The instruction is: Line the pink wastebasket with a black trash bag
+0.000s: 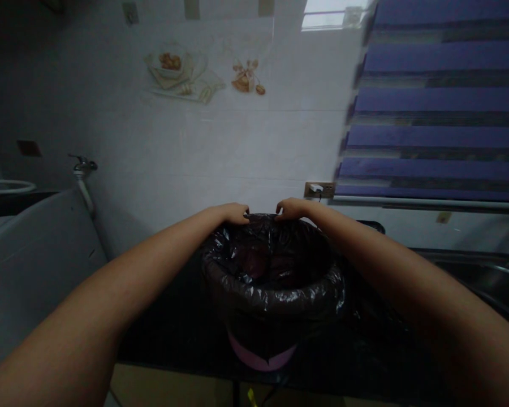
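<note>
A black plastic garbage bag (275, 297) lines a pink bin (261, 357) and is folded over its rim, hanging down the outside. The pink shows only at the bottom. At the far side of the rim, my left hand (236, 213) pinches the bag's edge. A short way to its right, my right hand (292, 209) grips the same far edge with fingers curled over it. Between the two hands the film is stretched. Inside the bin the bag hangs loose and creased.
The bin stands on a dark countertop (165, 333). At the right is a metal sink (487, 282), at the left a grey-white appliance (46, 254) beside a wall tap (83, 164). A wall socket (319, 190) with a white plug sits behind, next to a purple striped blind (432, 102).
</note>
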`<state>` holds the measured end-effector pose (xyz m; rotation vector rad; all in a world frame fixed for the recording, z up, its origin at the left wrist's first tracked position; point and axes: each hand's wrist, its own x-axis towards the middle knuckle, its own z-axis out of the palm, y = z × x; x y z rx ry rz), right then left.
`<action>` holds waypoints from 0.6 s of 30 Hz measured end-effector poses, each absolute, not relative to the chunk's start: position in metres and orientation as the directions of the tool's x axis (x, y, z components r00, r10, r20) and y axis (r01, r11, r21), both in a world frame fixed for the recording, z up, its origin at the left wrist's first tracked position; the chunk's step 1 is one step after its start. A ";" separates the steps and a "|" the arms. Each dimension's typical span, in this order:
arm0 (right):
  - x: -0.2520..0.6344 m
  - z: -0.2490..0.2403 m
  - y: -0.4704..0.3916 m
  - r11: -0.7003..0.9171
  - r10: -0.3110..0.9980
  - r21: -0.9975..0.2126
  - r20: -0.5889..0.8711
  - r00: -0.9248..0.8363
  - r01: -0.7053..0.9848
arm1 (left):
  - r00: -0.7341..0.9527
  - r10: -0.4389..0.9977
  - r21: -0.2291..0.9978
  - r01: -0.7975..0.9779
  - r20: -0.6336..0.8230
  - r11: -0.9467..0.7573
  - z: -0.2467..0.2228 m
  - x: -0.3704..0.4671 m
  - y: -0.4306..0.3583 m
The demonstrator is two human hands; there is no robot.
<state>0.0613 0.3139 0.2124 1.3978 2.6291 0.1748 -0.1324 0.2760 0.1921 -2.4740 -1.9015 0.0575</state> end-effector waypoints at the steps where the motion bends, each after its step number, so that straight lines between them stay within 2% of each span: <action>1: 0.063 0.214 0.314 0.559 0.829 0.192 -0.104 -0.550 0.806 | 0.258 0.966 -0.037 0.965 -0.017 -0.258 0.193 -0.134 0.275; 6: 0.068 0.212 0.318 0.562 0.827 0.260 -0.162 -0.539 0.785 | 0.255 0.967 -0.047 0.966 -0.021 -0.255 0.194 -0.145 0.274; 18: 0.073 0.202 0.306 0.542 0.839 0.237 -0.091 -0.537 0.806 | 0.256 0.965 -0.079 0.962 -0.054 -0.260 0.187 -0.147 0.271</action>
